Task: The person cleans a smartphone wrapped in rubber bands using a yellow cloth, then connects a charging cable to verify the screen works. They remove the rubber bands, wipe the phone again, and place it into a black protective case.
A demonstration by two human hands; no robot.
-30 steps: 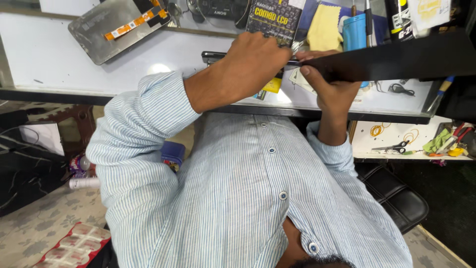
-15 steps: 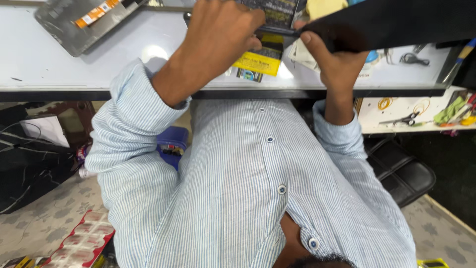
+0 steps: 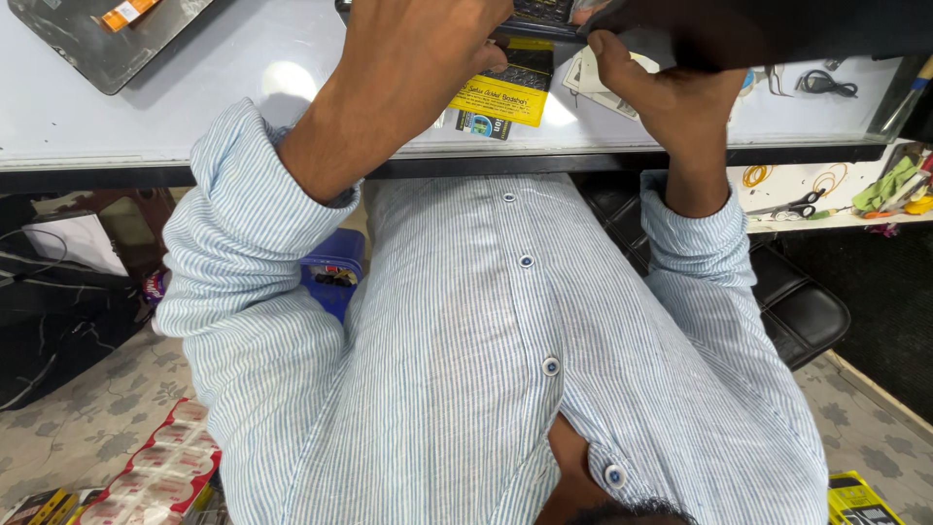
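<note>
You stand over the white worktop, both hands at its far edge on a flat black device that reaches toward the far right corner. Your left hand curls down on its near edge; whether those fingers pinch anything is hidden. Your right hand grips from below, thumb on top. You seem to be prying a panel loose; next, steady leverage along the seam. A yellow card lies beneath.
</note>
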